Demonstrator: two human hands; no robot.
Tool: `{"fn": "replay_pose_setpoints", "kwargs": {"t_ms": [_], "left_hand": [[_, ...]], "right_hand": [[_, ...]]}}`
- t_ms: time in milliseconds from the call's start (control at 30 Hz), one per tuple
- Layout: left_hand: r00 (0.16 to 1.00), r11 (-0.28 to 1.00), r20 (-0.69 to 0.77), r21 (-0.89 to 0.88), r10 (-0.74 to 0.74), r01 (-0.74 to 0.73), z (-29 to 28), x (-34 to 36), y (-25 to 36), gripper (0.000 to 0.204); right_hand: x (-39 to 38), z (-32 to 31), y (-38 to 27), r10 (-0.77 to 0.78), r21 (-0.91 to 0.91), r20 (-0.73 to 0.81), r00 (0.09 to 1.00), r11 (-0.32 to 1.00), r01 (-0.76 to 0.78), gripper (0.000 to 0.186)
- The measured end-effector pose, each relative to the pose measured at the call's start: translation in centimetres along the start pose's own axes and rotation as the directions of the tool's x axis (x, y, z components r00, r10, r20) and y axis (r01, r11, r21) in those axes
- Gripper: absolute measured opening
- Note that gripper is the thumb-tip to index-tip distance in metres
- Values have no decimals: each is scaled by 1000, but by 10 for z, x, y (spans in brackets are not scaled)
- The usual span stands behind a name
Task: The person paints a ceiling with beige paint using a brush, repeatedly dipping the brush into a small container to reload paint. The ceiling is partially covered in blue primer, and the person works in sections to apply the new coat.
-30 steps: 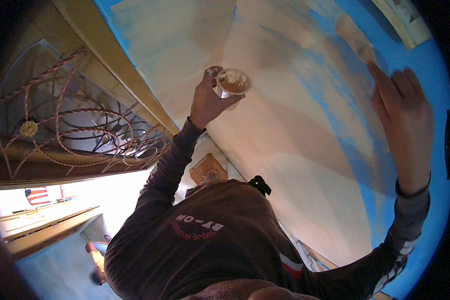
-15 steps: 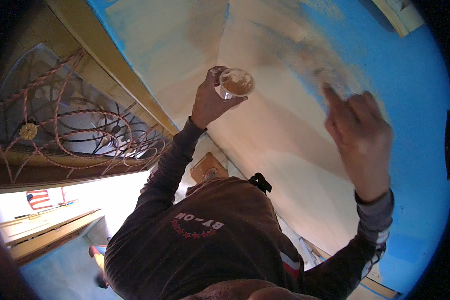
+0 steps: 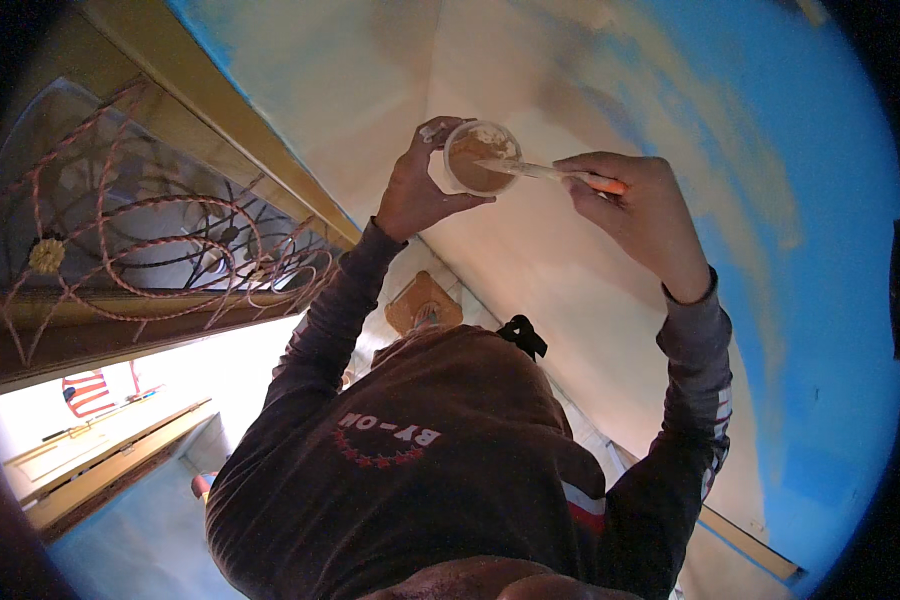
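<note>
My left hand [image 3: 417, 185] is wrapped round a clear plastic cup [image 3: 489, 184] and tips its mouth toward me. Tan paint lies inside the cup, with pale smears along its wall. Between the fingers of my right hand [image 3: 635, 205] is a slim paintbrush [image 3: 540, 171] with an orange handle end; its tip dips into the cup's mouth. Pale smudges mark my left fingertips. Beyond both hands rises a wall [image 3: 570, 270], tan in the middle and blue on the right, with streaky tan strokes over the blue.
On the left, a brown window frame [image 3: 200, 95] holds curled metal grillwork [image 3: 160, 205]. Bright light comes through the opening below it, where a wooden ledge [image 3: 120, 460] shows. A brown seat or board [image 3: 422, 300] stands low beyond my body.
My right hand has come left from the wall to the cup, bringing the brush tip into it. More tan streaks now show on the blue wall. My left hand keeps the cup nearly in place.
</note>
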State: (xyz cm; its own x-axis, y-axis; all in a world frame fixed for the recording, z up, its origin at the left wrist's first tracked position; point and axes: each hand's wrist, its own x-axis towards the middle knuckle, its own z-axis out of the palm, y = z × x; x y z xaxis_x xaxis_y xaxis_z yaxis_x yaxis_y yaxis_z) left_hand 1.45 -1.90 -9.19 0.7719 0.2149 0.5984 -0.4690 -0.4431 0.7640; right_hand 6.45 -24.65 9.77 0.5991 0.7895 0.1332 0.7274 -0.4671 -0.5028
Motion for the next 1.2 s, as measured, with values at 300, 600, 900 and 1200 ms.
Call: {"fn": "replay_pose_setpoints", "kwargs": {"t_ms": [300,600,900,1200], "left_hand": [[988,994,156,-106,-21,38,11,-10,17,97],[982,998,185,-32,-43,50,9,-14,30,99],[986,981,-155,173,-63,90,11,21,14,92],[951,971,-299,239,84,-11,11,87,12,89]], "right_hand": [[30,49,25,-140,-330,142,980,927,181,25],[25,50,23,-49,-254,184,982,963,95,24],[18,29,26,11,31,-279,960,1000,-3,22],[41,33,30,53,134,-665,745,990,50,24]]}}
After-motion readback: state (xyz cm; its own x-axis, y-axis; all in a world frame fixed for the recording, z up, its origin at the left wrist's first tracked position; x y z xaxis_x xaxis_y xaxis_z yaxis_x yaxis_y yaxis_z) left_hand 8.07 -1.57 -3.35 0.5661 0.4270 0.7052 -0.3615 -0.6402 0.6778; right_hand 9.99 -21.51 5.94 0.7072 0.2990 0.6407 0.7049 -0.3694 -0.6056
